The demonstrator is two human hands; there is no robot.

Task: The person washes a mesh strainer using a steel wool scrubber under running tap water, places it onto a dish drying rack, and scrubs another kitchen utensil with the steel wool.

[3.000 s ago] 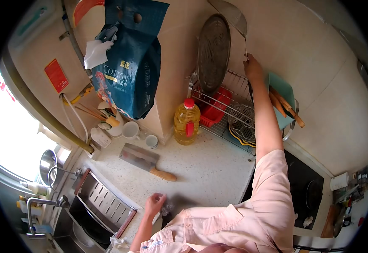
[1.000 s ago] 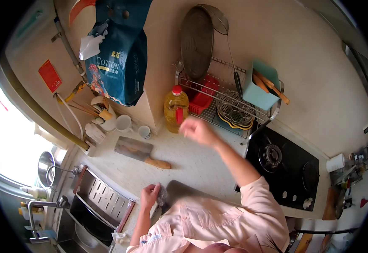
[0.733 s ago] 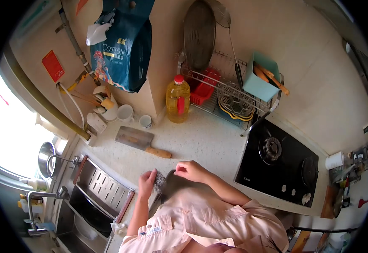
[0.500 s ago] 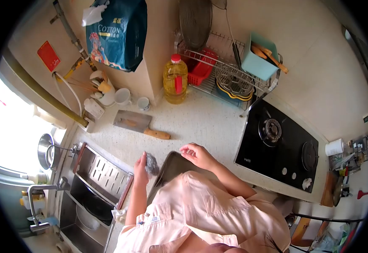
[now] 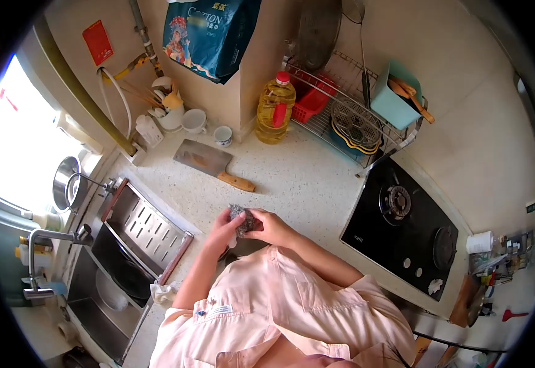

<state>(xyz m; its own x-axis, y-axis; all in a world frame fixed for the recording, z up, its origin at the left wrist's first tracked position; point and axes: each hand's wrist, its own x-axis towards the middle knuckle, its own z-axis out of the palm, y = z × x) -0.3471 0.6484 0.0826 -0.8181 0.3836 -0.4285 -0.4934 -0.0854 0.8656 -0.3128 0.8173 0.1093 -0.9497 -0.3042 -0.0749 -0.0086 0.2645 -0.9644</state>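
Observation:
Both hands meet around a grey wire scouring ball (image 5: 241, 219) above the front edge of the counter. My left hand (image 5: 223, 229) grips it from the left, and my right hand (image 5: 269, 227) has its fingers closed on its right side. Beneath the hands, a dark metal tray (image 5: 247, 246) shows only in part; the forearms and shirt hide the rest. Beyond them a cleaver (image 5: 205, 161) with a wooden handle lies flat on the speckled counter (image 5: 304, 184).
To the left is a sink (image 5: 89, 285) with a slotted steel drainer (image 5: 148, 227). An oil bottle (image 5: 275, 110), cups (image 5: 194, 121) and a dish rack (image 5: 335, 73) stand at the back. A black gas stove (image 5: 402, 221) is on the right.
My right hand has moved left onto the scouring ball, closing its fingers. My left hand has brought the ball right and slightly up. The view has shifted, and less of the tray shows.

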